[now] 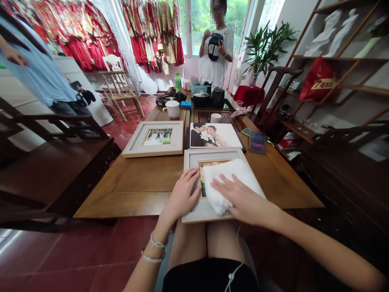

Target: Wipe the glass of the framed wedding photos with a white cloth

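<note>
A light wooden picture frame (194,215) with a grey mat lies at the table's near edge, partly over my lap. My left hand (186,194) rests on its left side, fingers extended and touching the mat beside the inner picture (203,190). On the frame's right half lies a folded white cloth (240,170), which hides most of that picture. My right hand (240,196) lies on top of this cloth with its fingers spread. Behind are a second framed photo (158,136) at the left and an unframed print of a couple (212,136).
A phone (257,142) stands on the wooden table (139,182) at the right. Farther back are a white teapot (172,108), a cup (216,118) and a dark pot (201,99). One person (217,44) stands beyond the table, another (45,77) at the left.
</note>
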### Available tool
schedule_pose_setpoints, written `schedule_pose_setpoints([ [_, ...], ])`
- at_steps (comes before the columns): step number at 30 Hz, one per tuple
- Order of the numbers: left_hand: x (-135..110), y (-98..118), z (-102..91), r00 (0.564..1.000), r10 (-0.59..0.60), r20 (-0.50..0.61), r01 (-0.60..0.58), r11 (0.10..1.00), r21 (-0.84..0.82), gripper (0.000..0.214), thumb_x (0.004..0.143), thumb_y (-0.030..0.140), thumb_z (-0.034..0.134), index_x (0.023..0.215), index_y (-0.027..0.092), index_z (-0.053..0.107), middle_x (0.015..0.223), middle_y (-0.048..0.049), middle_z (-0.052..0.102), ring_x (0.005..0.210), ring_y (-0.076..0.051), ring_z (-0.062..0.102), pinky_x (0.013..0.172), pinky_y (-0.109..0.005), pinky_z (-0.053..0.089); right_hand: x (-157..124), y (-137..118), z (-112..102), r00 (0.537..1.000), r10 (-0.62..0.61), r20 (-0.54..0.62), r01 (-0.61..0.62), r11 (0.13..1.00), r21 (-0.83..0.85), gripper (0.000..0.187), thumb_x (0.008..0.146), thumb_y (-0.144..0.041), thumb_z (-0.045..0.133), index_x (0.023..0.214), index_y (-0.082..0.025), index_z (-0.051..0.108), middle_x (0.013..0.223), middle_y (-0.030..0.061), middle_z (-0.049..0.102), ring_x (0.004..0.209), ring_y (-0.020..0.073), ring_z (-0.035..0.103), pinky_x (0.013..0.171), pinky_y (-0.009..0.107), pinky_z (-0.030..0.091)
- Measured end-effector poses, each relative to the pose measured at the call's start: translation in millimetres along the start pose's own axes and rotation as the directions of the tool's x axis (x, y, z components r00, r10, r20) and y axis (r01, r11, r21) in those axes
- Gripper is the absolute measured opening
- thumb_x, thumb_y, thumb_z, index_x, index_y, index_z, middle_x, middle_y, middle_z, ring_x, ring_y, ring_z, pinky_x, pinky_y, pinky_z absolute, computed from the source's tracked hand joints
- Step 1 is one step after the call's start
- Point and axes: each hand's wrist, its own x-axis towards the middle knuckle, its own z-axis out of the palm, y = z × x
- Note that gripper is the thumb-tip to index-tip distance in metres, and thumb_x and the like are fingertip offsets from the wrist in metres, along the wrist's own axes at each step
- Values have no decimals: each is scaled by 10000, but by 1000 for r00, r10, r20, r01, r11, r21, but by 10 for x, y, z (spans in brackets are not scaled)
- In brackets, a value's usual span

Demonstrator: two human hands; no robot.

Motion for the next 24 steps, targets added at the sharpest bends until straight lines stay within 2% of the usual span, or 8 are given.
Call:
schedule_pose_setpoints([
  [3,5,18,-14,1000,7,3,-7,1000,-4,440,931,208,464,1363,127,473,1454,-124,453,1380,-249,342,1162,-456,315,-334,-311,-83,996,-75,57,70,994,84,811,653,-51,460,1457,-82,360,1497,147,399,1412,322,279,1143,553,251],
  [6,9,25,-19,1000,4,5,-4,1000,-5,427,939,207,450,1356,127,481,1454,-123,453,1381,-245,341,1162,-450,317,-449,-358,-147,993,-75,96,64,992,112,780,661,-61,460,1437,-107,402,1471,125,446,1382,293,352,1135,507,299],
  [9,6,17,-11,1000,4,6,-4,1000,-2,431,948,224,445,1367,124,472,1458,-119,452,1382,-242,340,1168,-443,310,-328,-138,-118,997,49,59,-49,999,13,757,678,-53,461,1432,-98,408,1467,140,447,1373,291,369,1133,507,298],
  [12,0,-2,4,1000,-4,-2,4,1000,-15,428,966,230,415,1382,138,458,1457,-105,459,1379,-232,347,1170,-444,308,-91,162,-60,979,201,-41,-205,970,-131,710,710,-58,463,1418,-73,416,1472,163,431,1382,310,349,1132,526,276],
  [15,-2,-22,19,1000,-10,-9,10,999,-33,418,984,231,372,1386,154,455,1446,-88,477,1371,-219,355,1167,-444,313,111,264,-57,954,264,-140,-290,930,-226,613,755,-83,456,1367,-51,464,1417,183,496,1341,330,406,1092,516,324],
  [18,0,-32,31,1000,-20,-21,19,998,-53,416,1001,243,326,1389,156,450,1442,-87,482,1369,-213,357,1163,-451,316,192,61,-96,962,234,-143,-265,923,-277,469,754,-105,470,1204,-37,583,1251,218,612,1187,349,545,966,465,436],
  [21,5,-30,33,999,-36,-30,33,996,-77,417,1014,275,301,1383,154,454,1443,-93,477,1370,-211,357,1162,-455,312,166,-299,-123,989,134,-69,-147,956,-254,321,730,-144,497,1005,-77,648,1010,189,688,939,317,638,845,432,479],
  [24,11,-26,29,998,-43,-44,38,994,-102,412,1019,289,292,1371,164,466,1428,-93,490,1360,-207,370,1158,-456,318,104,-606,-116,999,-25,-30,19,983,-185,290,718,-204,527,955,-93,650,887,158,693,832,290,627,955,482,404],
])
